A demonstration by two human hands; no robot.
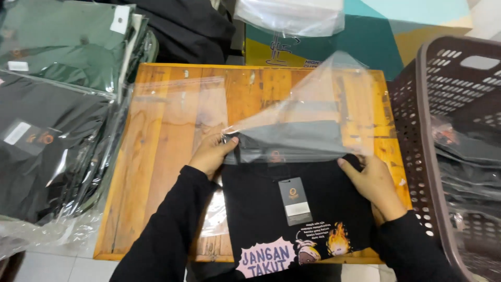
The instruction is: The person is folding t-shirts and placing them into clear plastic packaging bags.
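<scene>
Down on the wooden board (172,130), a folded black shirt (292,209) lies at the near edge, its collar end pointing away from the person. Its top is tucked into the mouth of a clear plastic bag (308,112), which stretches away across the board and lifts up at the far side. A grey hang tag (295,201) rests on the shirt just below the collar, and a printed cartoon with flames shows nearer the board's front edge.

The left hand (211,154) pinches the bag's open lip at the shirt's left shoulder, thumb and fingers closed on the plastic. The right hand (371,180) lies on the shirt's right shoulder, fingers curled around the cloth edge at the bag's mouth.

Left of the board sit 2 stacks of bagged shirts (52,104), dark green and black. Right of the board stands a brown plastic basket (425,130) with more bagged clothes inside.
</scene>
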